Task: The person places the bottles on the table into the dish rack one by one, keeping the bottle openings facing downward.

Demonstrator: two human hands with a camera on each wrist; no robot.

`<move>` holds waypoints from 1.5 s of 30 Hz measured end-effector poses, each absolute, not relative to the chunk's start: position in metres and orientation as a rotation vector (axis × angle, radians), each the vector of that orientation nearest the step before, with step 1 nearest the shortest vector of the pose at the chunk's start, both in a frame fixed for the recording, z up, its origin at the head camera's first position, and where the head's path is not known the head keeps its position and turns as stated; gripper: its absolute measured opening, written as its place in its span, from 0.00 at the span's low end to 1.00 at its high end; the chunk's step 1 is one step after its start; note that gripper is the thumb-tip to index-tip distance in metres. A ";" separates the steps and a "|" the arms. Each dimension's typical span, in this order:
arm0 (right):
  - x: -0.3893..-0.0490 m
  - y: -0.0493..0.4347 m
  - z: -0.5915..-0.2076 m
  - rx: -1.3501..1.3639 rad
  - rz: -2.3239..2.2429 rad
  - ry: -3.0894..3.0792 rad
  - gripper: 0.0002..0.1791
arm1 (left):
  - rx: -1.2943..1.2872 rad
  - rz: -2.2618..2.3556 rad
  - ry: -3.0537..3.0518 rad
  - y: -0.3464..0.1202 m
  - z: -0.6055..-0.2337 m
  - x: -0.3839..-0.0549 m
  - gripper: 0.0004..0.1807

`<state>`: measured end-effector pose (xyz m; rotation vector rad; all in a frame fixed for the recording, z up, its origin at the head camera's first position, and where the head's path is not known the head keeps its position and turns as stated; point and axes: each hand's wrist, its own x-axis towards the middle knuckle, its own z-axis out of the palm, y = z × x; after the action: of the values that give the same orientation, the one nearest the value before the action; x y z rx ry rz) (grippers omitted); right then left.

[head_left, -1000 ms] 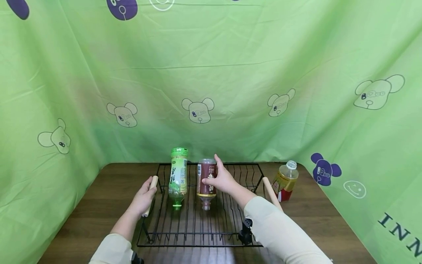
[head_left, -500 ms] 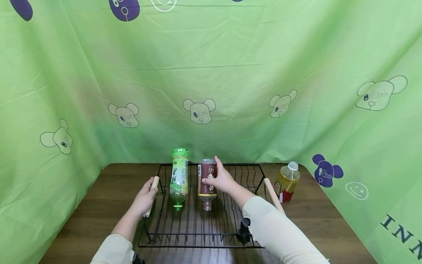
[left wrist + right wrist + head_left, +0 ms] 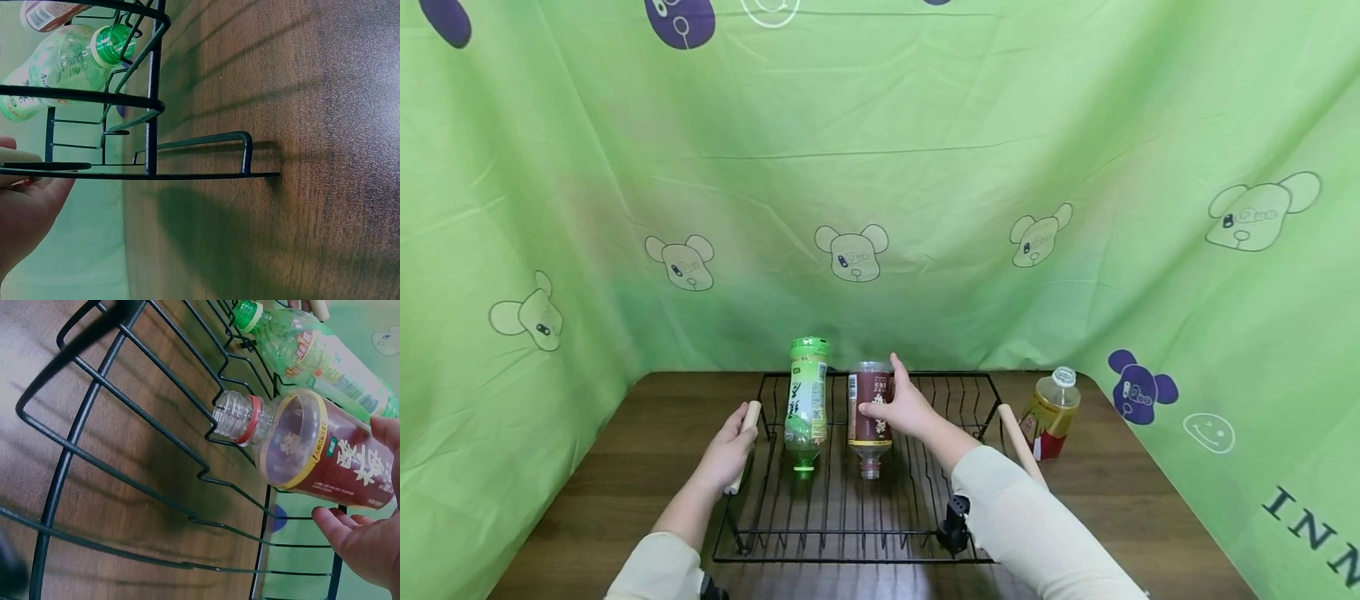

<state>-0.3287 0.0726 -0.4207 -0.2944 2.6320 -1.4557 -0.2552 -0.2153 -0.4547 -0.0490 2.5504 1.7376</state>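
Note:
My left hand grips the pale wooden handle on the left side of a black wire dish rack. My right hand holds a clear plastic bottle with a dark red label, which stands upside down in the rack. Its thumb lies across the label and its other fingers reach along the far side. In the right wrist view the bottle's uncapped neck rests among the wires. Just left of it, an upside-down green bottle with its cap on leans in the rack.
To the right of the rack, an uncapped bottle with a gold and red label stands upright on the wooden table. Another wooden handle sits on the rack's right side. A green patterned curtain hangs behind.

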 end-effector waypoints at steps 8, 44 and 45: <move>-0.328 0.087 -0.409 -0.261 -1.504 2.623 0.60 | 0.003 1.768 2.567 -0.216 -0.456 -0.251 0.35; -0.290 0.232 -0.372 -0.223 -1.662 2.778 0.57 | -0.039 1.754 2.502 -0.216 -0.454 -0.254 0.34; -0.288 0.235 -0.372 -0.215 -1.659 2.787 0.57 | -0.036 1.754 2.503 -0.216 -0.455 -0.254 0.34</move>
<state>-0.2883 0.2350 -0.3720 -0.2155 2.7867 -1.6592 -0.2541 -0.2163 -0.4547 -0.0361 2.5027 1.7537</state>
